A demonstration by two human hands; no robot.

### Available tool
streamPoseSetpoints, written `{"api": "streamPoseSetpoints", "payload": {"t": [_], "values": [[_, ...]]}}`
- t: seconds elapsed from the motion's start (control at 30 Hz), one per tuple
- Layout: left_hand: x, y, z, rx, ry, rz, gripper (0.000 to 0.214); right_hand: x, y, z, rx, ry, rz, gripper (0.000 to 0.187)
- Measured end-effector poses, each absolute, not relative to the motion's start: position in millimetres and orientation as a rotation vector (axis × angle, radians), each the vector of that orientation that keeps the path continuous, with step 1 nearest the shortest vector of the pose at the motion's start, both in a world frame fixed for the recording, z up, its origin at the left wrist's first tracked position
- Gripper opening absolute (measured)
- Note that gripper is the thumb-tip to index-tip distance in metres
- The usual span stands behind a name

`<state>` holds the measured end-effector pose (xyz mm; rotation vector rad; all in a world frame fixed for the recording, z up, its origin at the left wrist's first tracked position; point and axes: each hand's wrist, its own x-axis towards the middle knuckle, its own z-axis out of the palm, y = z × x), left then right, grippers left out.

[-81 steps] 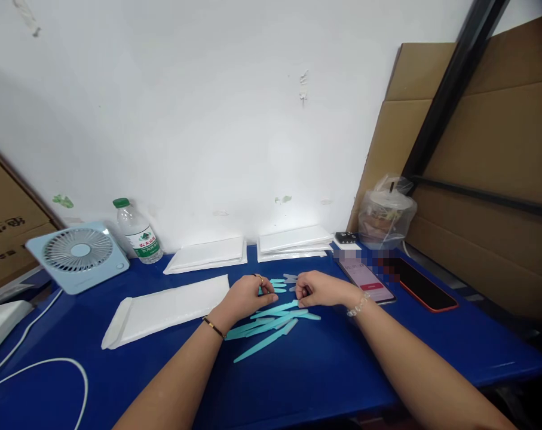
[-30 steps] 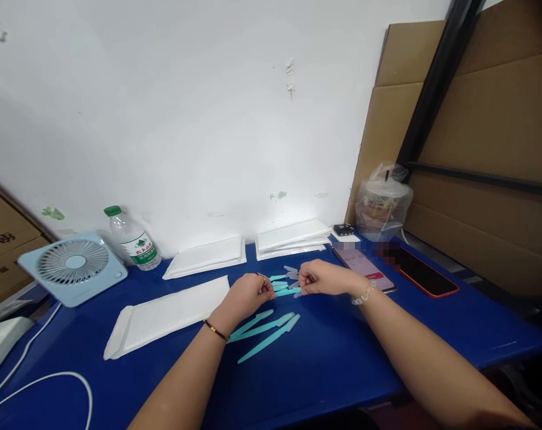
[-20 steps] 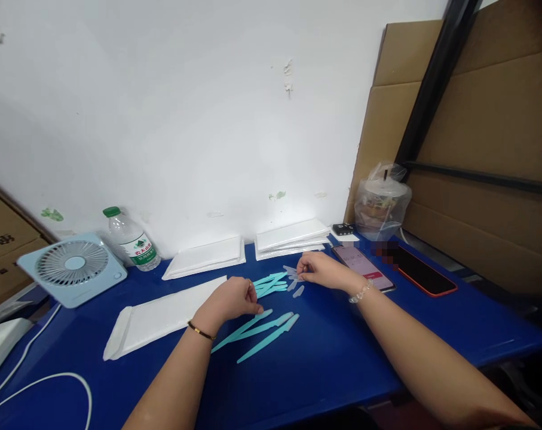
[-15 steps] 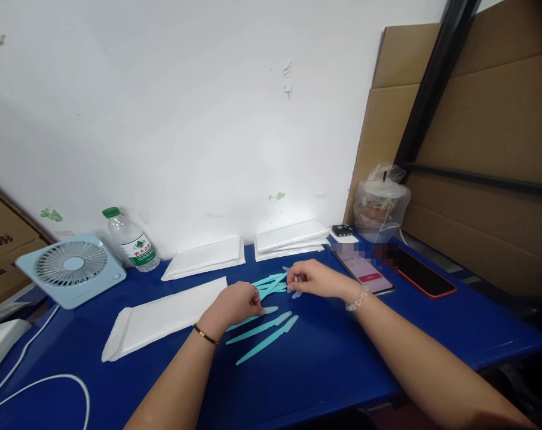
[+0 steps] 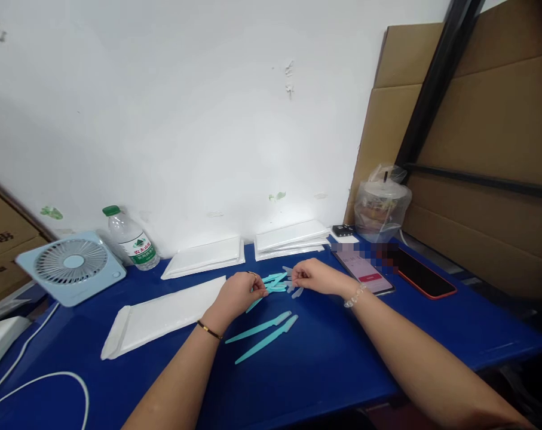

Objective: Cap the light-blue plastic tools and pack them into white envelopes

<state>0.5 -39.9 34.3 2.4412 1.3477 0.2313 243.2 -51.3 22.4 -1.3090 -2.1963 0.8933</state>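
Note:
My left hand (image 5: 237, 294) is closed on a thin teal plastic stick (image 5: 255, 304) and holds it just above the blue table (image 5: 324, 370). My right hand (image 5: 314, 278) pinches a small translucent cap (image 5: 294, 281) a short way to the right of the stick's tip. Between the hands lies a small heap of teal sticks (image 5: 274, 280), with a loose clear cap (image 5: 297, 292) beside it. Two more teal sticks (image 5: 262, 333) lie side by side on the table nearer to me.
White padded envelopes lie at the left (image 5: 163, 316) and in two stacks by the wall (image 5: 204, 257) (image 5: 291, 237). A small fan (image 5: 71, 267), a water bottle (image 5: 131, 240), two phones (image 5: 364, 272) (image 5: 425, 278), a bagged drink cup (image 5: 382, 206) and a white cable (image 5: 51, 382) stand around.
My left hand went down to the three loose sticks, took one and brought it up toward the heap. My right hand picked a clear cap from beside the heap.

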Motion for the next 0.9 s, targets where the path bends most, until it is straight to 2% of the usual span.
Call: {"api": "streamPoseSetpoints", "payload": {"t": [0.2,0.4,0.53,0.8,0.9], "values": [[1.0,-41.6,32.2,2.403,1.367,0.368,0.025,239.6,-59.5,30.5,-1.343,-2.195,0.74,0.018],[-0.1,-60.1,45.1,2.373,1.2,0.052,0.024,206.5,-77.4,28.7,-1.148,-2.573,0.719,0.017],[1.8,-61.7,44.9,2.427,1.164,0.0,0.013,207.1,-75.8,28.1,-1.144,-2.592,0.725,0.013],[-0.3,-36.8,34.2,2.424,1.346,0.317,0.022,246.4,-52.9,26.8,-1.386,-2.249,0.603,0.011],[1.7,-41.5,35.4,2.424,1.342,0.346,0.029,245.0,-58.0,30.6,-1.326,-2.28,0.616,0.014]]}}
